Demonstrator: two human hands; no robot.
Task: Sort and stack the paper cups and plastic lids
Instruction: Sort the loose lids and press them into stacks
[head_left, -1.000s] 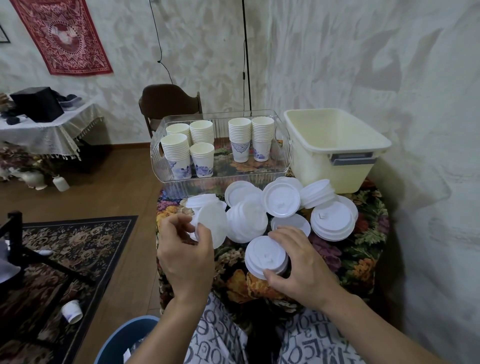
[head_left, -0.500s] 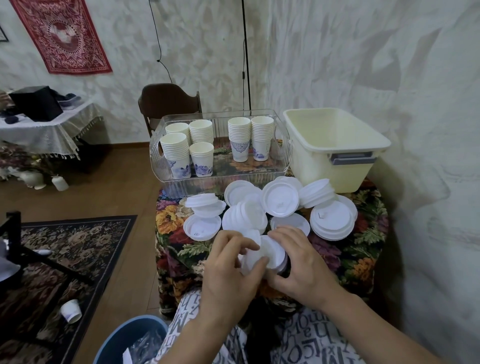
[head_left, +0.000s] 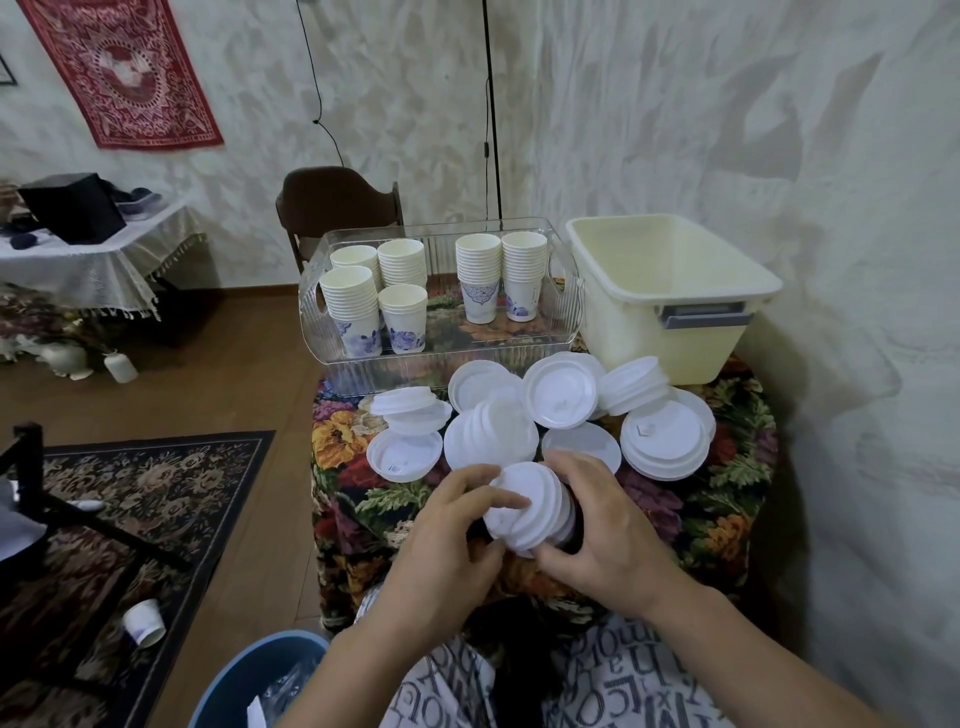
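A small stack of white plastic lids (head_left: 530, 506), tilted on edge, sits between both hands near the table's front edge. My left hand (head_left: 447, 535) grips its left side, with fingertips on the top lid. My right hand (head_left: 602, 525) curls round its right side. More white lids (head_left: 561, 397) lie loose and in small piles behind. Several stacks of paper cups (head_left: 480, 275) with blue prints stand upright inside a clear plastic bin (head_left: 441, 358) at the back.
A cream tub (head_left: 670, 296) stands at the back right against the wall. The floral tablecloth (head_left: 691, 525) covers the small table. A blue bucket (head_left: 254, 686) and one fallen cup (head_left: 144, 622) are on the floor at left. A dark chair (head_left: 332, 202) stands behind.
My left hand brought a single lid from the left onto the stack under my right hand. Both hands now hold the stack, which has tipped up off the table.
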